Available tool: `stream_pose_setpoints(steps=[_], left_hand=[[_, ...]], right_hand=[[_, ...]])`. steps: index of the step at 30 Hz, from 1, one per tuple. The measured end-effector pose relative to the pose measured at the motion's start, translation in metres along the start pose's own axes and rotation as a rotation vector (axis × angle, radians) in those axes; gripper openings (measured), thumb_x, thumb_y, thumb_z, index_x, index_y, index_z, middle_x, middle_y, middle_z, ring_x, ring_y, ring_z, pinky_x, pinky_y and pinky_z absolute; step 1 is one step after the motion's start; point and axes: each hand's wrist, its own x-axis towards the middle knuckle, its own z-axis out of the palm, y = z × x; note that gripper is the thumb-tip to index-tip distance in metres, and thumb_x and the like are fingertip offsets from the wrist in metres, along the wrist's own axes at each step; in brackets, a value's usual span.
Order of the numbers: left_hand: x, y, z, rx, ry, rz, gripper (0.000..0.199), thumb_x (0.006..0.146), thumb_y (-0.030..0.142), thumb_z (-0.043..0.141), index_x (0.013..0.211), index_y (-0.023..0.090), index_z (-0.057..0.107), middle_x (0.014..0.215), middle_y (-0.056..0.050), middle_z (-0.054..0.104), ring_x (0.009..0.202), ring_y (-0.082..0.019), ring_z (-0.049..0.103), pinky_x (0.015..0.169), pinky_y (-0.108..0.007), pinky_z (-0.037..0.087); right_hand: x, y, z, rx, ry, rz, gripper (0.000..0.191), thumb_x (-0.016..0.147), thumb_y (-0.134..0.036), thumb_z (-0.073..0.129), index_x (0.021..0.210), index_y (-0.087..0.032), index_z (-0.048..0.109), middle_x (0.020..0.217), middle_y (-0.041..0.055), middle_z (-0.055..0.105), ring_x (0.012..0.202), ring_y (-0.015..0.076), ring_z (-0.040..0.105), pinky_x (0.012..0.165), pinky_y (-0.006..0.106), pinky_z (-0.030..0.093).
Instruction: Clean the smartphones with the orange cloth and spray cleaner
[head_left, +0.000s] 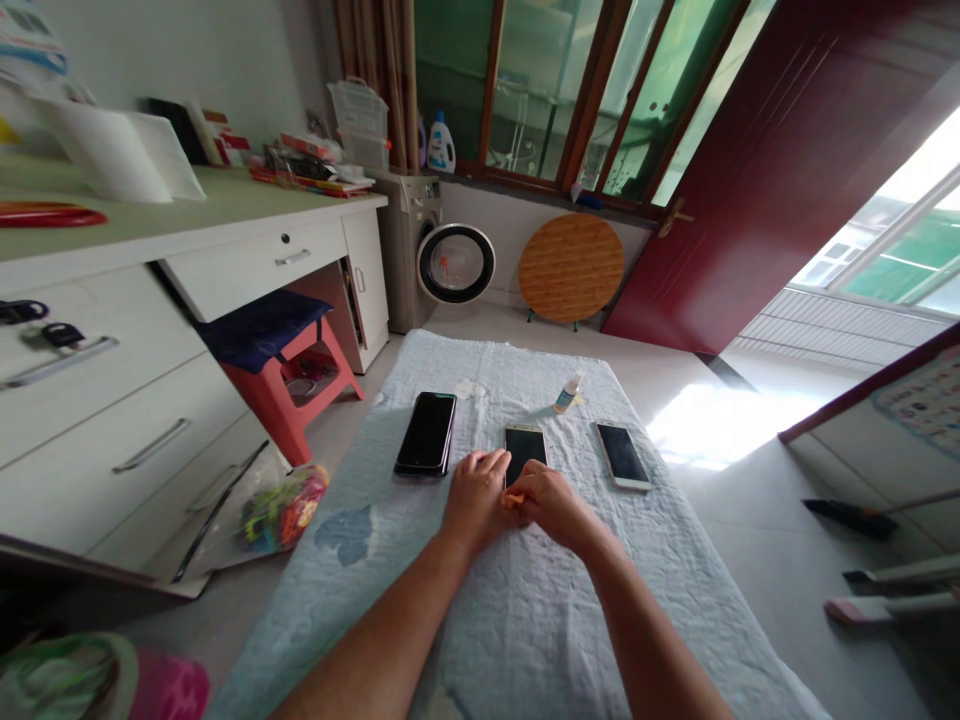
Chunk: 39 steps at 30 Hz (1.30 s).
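Note:
A smartphone [527, 446] with a light frame and dark screen lies face up on the cloth-covered table, its lower part hidden by my hands. My left hand [480, 495] is closed around its left edge, steadying it. Pinched in my right hand [547, 500] is a small orange cloth [514, 499], pressed at the phone's lower end. To the left lies a larger black phone [427, 432], with a dark edge showing beneath it. A white phone [622, 457] rests at the right, and a small spray bottle [568, 392] stands beyond my right hand.
A pale blue cloth [525, 630] covers the table. Left are a red stool [300, 375], white drawers [247, 262] and a bag of colourful items [277, 508]. Behind stand a washing machine with its door [456, 263] open and a round wooden tabletop [571, 267].

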Motion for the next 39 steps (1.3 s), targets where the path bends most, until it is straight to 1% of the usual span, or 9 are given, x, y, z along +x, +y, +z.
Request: stream_pose_setpoints(steps=[6,9,12,17,20,25,32,36,39], left_hand=[[0.000,-0.002,0.000,-0.021,-0.018,0.009,0.077,0.067,0.057,0.072,0.132,0.022,0.050,0.136,-0.009,0.055,0.121,-0.034,0.046,0.102,-0.044,0.036],[0.000,-0.003,0.000,-0.015,-0.034,0.012,0.082,0.064,0.057,0.074,0.133,0.021,0.049,0.137,-0.009,0.054,0.123,-0.033,0.045,0.103,-0.043,0.036],[-0.001,-0.002,-0.002,-0.005,-0.054,0.012,0.081,0.064,0.054,0.073,0.135,0.022,0.048,0.138,-0.008,0.052,0.123,-0.033,0.045,0.104,-0.043,0.036],[-0.001,-0.002,-0.002,-0.002,-0.047,0.017,0.075,0.069,0.054,0.068,0.134,0.022,0.048,0.138,-0.009,0.053,0.123,-0.033,0.046,0.102,-0.044,0.036],[-0.001,-0.003,-0.001,0.002,-0.040,0.027,0.075,0.069,0.052,0.070,0.134,0.023,0.048,0.138,-0.008,0.052,0.124,-0.033,0.045,0.104,-0.044,0.035],[-0.002,-0.005,0.000,-0.004,-0.056,0.031,0.075,0.069,0.050,0.071,0.134,0.023,0.047,0.139,-0.008,0.052,0.124,-0.033,0.044,0.104,-0.043,0.034],[-0.002,-0.005,0.001,-0.004,-0.032,0.036,0.079,0.065,0.052,0.073,0.133,0.021,0.048,0.137,-0.008,0.053,0.123,-0.033,0.045,0.104,-0.043,0.035],[-0.002,-0.005,0.000,-0.002,-0.043,0.036,0.081,0.066,0.055,0.072,0.134,0.017,0.047,0.137,-0.010,0.053,0.123,-0.034,0.043,0.104,-0.043,0.034],[-0.002,-0.004,-0.001,-0.010,-0.048,0.041,0.082,0.067,0.056,0.071,0.135,0.018,0.046,0.136,-0.009,0.053,0.122,-0.034,0.043,0.104,-0.043,0.034]], right_hand=[[-0.022,0.020,-0.019,-0.005,0.025,0.044,0.024,0.080,-0.009,0.055,0.079,-0.020,0.076,0.080,0.0022,0.060,0.075,0.0128,0.057,0.071,0.022,0.040],[-0.029,0.029,-0.023,-0.023,0.040,0.067,0.025,0.079,-0.007,0.053,0.080,-0.020,0.075,0.081,0.0025,0.061,0.075,0.0128,0.057,0.070,0.022,0.039],[-0.027,0.028,-0.021,-0.050,0.055,0.083,0.026,0.077,-0.005,0.053,0.080,-0.020,0.075,0.081,0.0026,0.061,0.074,0.0124,0.057,0.070,0.022,0.039],[-0.014,0.010,-0.008,-0.042,0.062,0.067,0.021,0.077,-0.007,0.057,0.078,-0.019,0.074,0.080,0.0024,0.059,0.074,0.0122,0.056,0.070,0.021,0.039],[-0.008,0.007,0.001,-0.009,0.094,0.060,0.023,0.077,-0.006,0.055,0.077,-0.019,0.073,0.081,0.0021,0.058,0.073,0.0115,0.056,0.070,0.021,0.039],[0.007,0.025,0.001,-0.031,0.213,0.085,0.022,0.081,-0.010,0.053,0.081,-0.018,0.073,0.081,0.0026,0.058,0.075,0.0128,0.055,0.071,0.022,0.040],[0.051,0.049,-0.016,-0.146,0.345,0.185,0.021,0.083,-0.014,0.053,0.080,-0.017,0.073,0.077,0.0030,0.057,0.075,0.0129,0.053,0.073,0.022,0.038],[0.066,0.052,-0.016,-0.167,0.372,0.236,0.022,0.082,-0.013,0.052,0.078,-0.017,0.073,0.079,0.0034,0.058,0.074,0.0127,0.053,0.073,0.021,0.038],[0.063,0.047,-0.011,-0.165,0.364,0.226,0.023,0.082,-0.011,0.052,0.079,-0.018,0.074,0.081,0.0035,0.059,0.075,0.0126,0.053,0.073,0.021,0.038]])
